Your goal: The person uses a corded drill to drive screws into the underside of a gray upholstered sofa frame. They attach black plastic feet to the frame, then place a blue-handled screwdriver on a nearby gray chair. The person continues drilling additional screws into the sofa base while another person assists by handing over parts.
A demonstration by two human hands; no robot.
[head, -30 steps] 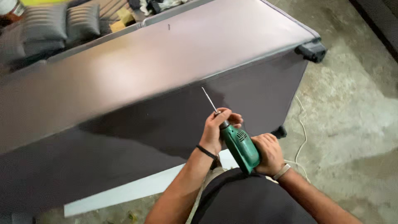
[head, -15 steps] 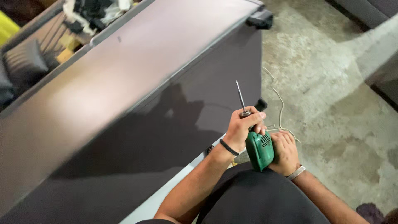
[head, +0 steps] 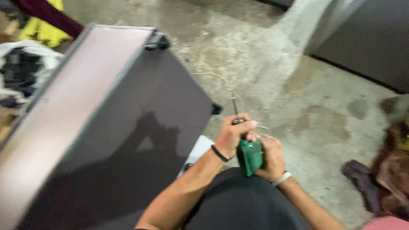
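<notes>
A green electric drill (head: 250, 155) is gripped by both hands close above the lap. The body is clasped by the right hand (head: 269, 157); the chuck end is enclosed by the left hand (head: 235, 133). The bit (head: 234, 104) is pointed up and away, over the concrete floor (head: 306, 98), just beside the dark cabinet panel (head: 140, 127).

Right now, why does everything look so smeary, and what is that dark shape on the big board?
In the head view, blur smears the whole picture, worst at the edges; the green drill in the left hand and right hand is the clearest part. The dark shape on the glossy dark panel looks like a shadow or reflection.
</notes>
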